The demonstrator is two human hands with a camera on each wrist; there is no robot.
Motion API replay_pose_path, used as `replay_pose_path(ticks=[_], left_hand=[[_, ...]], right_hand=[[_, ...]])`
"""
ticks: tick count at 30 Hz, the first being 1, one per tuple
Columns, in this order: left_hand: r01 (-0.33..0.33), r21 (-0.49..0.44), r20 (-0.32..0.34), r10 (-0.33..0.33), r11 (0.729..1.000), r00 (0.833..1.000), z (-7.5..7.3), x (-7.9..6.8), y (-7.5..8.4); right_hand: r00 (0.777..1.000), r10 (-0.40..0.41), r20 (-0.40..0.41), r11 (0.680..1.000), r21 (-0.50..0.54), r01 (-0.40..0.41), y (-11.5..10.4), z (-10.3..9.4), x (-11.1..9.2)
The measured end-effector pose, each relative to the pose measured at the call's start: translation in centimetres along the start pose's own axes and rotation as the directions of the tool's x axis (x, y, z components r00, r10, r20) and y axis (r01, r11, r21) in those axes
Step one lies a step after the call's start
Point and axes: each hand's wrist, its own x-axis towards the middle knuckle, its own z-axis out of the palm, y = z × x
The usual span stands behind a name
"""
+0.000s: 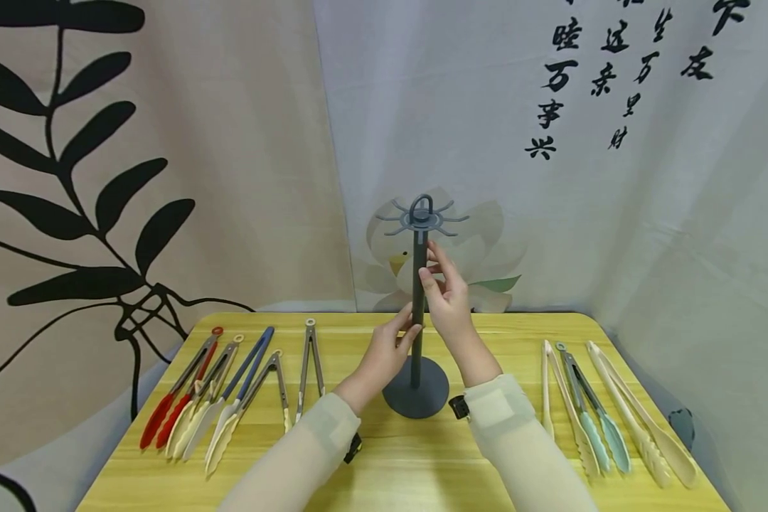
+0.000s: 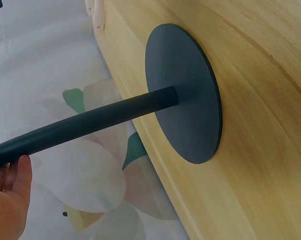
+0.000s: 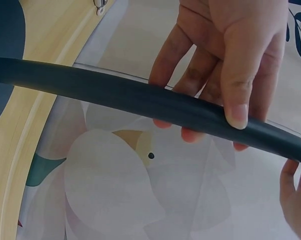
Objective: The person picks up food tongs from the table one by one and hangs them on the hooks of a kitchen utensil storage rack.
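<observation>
A dark grey utensil stand (image 1: pixel 420 313) stands upright near the middle of the table, with a round flat base, a slim pole, and a ring of hooks under a loop handle. My left hand (image 1: pixel 387 352) grips the lower-middle pole, its thumb in front and fingers behind; the right wrist view shows this left hand (image 3: pixel 240 55) plainly. Higher up, just below the hooks, my right hand (image 1: pixel 448 299) holds the pole between thumb and fingers. The base (image 2: pixel 185 95) rests on the wood in the left wrist view.
Several tongs lie on the left of the table (image 1: pixel 486 483), among them red-tipped tongs (image 1: pixel 160 416), blue-handled tongs (image 1: pixel 246 373) and steel tongs (image 1: pixel 306 363). On the right lie teal-tipped tongs (image 1: pixel 594 419) between cream tongs (image 1: pixel 569 412) and another cream pair (image 1: pixel 646 427). A printed curtain (image 1: pixel 249 142) hangs behind.
</observation>
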Motion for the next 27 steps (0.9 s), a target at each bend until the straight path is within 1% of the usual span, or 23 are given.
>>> replay_pose_path(ticks=[3, 6, 10, 13, 20, 27], left_hand=[[-0.012, 0.007, -0.013, 0.012, 1.0, 1.0, -0.1, -0.1, 0.0], [-0.012, 0.017, -0.032, 0.012, 1.0, 0.999, 0.1, -0.1, -0.2], [-0.007, 0.02, -0.048, 0.008, 1.0, 0.999, 0.3, -0.1, -0.3], [-0.01, 0.014, -0.052, 0.011, 1.0, 0.999, 0.5, -0.1, -0.3], [-0.004, 0.011, -0.05, 0.005, 1.0, 0.999, 0.3, -0.3, -0.2], [0.001, 0.03, -0.053, 0.0, 1.0, 0.999, 0.5, -0.4, -0.1]], right_hand=[[1.0, 0.013, 0.003, 1.0, -0.002, -0.013, -0.1, 0.1, 0.0], [0.999, 0.044, 0.016, 0.999, 0.001, -0.044, -0.6, 0.2, 0.0], [0.997, 0.08, 0.024, 0.997, 0.001, -0.08, -2.4, 0.0, 0.0], [0.996, 0.083, 0.022, 0.997, -0.009, -0.083, -3.6, -0.1, -0.1], [0.997, 0.074, 0.032, 0.997, -0.006, -0.074, -3.8, -0.1, -0.1], [0.994, 0.096, 0.045, 0.995, -0.015, -0.096, -3.8, -0.5, 0.1]])
